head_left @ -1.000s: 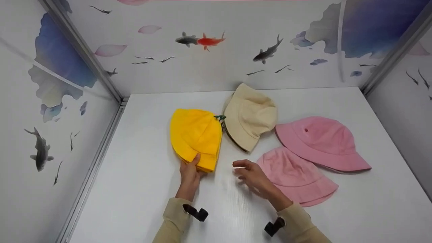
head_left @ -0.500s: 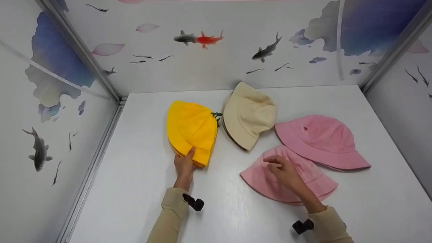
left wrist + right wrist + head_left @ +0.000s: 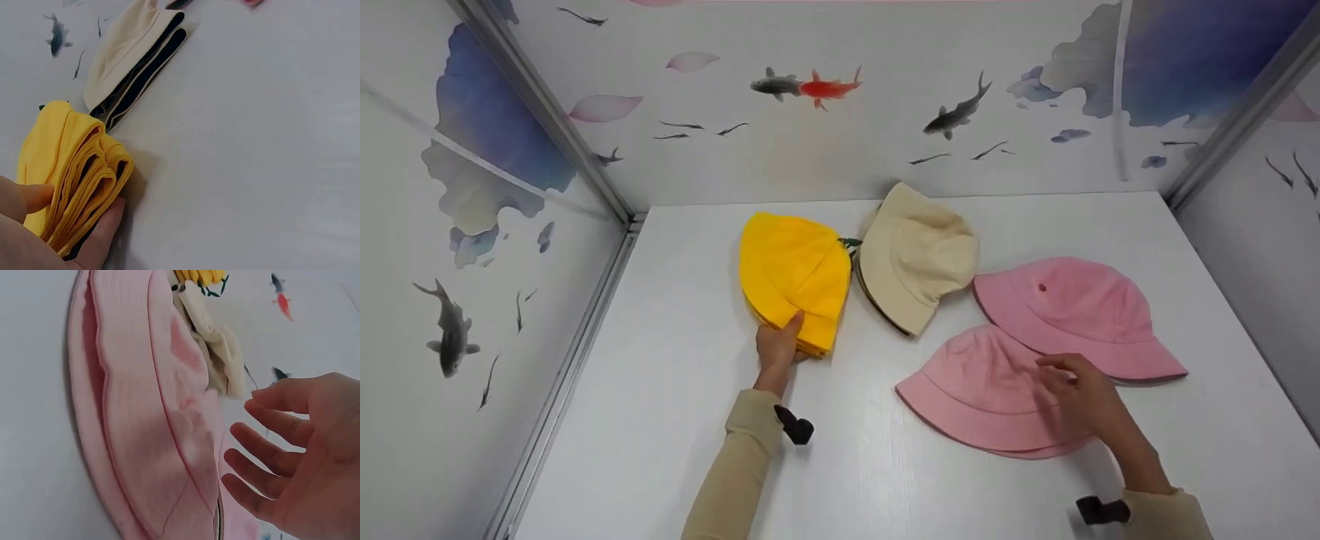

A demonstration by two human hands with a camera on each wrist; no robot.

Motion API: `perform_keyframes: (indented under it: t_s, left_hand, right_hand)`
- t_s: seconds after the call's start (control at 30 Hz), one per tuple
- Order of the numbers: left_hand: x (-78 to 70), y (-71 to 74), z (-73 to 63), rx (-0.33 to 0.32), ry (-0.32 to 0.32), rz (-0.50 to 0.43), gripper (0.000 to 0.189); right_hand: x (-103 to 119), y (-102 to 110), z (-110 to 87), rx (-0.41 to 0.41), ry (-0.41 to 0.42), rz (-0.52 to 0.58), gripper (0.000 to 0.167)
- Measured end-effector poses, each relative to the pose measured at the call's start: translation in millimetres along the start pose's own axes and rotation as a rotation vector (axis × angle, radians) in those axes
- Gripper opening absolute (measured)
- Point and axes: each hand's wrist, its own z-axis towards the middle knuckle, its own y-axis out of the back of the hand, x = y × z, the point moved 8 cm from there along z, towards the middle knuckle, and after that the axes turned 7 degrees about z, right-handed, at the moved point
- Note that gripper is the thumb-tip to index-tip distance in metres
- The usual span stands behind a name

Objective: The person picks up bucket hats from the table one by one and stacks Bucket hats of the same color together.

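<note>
My left hand [image 3: 778,349] grips a folded yellow bucket hat [image 3: 795,270] by its near brim, thumb on top and fingers underneath. In the left wrist view, several layers of the yellow cloth [image 3: 62,152] show between thumb and fingers. My right hand [image 3: 1084,394] hovers over the right side of a light pink bucket hat [image 3: 975,394], fingers loosely bent and spread. The right wrist view shows nothing in that hand [image 3: 298,450], apart from the pink cloth [image 3: 135,410]. A darker pink bucket hat [image 3: 1080,322] lies just behind, touching the lighter one.
A folded beige bucket hat [image 3: 922,255] with a dark lining lies at the back, right of the yellow one. Small green trim [image 3: 850,242] sits at the yellow hat's right edge. White panels with painted fish [image 3: 956,112] enclose the white table [image 3: 660,420].
My left hand has carried the yellow hat a little farther back. The right hand has moved rightward, from the light pink hat's left side across to its right side.
</note>
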Motion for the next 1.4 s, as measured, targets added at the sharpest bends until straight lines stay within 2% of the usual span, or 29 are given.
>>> perform_keyframes:
  t_s: [0.13,0.2,0.3,0.4,0.53,0.7,0.87,0.97,1.1,1.23,1.4]
  left_hand:
    - [-4.6,1.8,4.9,0.006,-0.014,0.027,0.061]
    - [-5.1,2.9,7.1,0.000,0.006,0.050,0.062]
    - [-8.1,4.0,10.0,-0.010,0.013,0.084,0.065]
    - [-13.5,3.8,12.2,-0.017,-0.006,0.097,0.067]
    - [-16.7,1.4,13.8,-0.013,-0.016,0.107,0.066]
    - [-10.1,1.1,10.1,-0.002,0.014,0.066,0.063]
    - [-1.9,-4.9,3.6,0.042,0.023,-0.025,0.053]
    - [3.8,-15.1,-1.4,0.116,0.044,-0.082,0.048]
    - [12.1,-33.4,-15.3,0.260,0.071,-0.087,0.046]
    - [16.8,-55.3,-37.2,0.410,0.074,0.003,0.045]
    - [17.7,-82.0,-61.7,0.559,0.012,0.113,0.043]
  right_hand:
    - [-15,9,-6.4,-0.011,-0.038,-0.039,0.039]
    - [-21,10,-8.2,-0.009,-0.060,-0.045,0.042]
    - [-31,10,-9.5,0.018,-0.109,-0.061,0.054]
    - [-39,8,-9.2,0.053,-0.153,-0.082,0.067]
    - [-46,8,-7.2,0.067,-0.165,-0.104,0.075]
    - [-49,7,-5.3,0.070,-0.164,-0.111,0.078]
    - [-53,4,-5.5,0.085,-0.185,-0.099,0.083]
    - [-53,5,-5.4,0.082,-0.191,-0.105,0.084]
    - [-52,4,-5.1,0.088,-0.196,-0.126,0.085]
    - [-51,2,-4.4,0.114,-0.221,-0.115,0.086]
    - [-48,-1,-4.1,0.134,-0.225,-0.087,0.082]
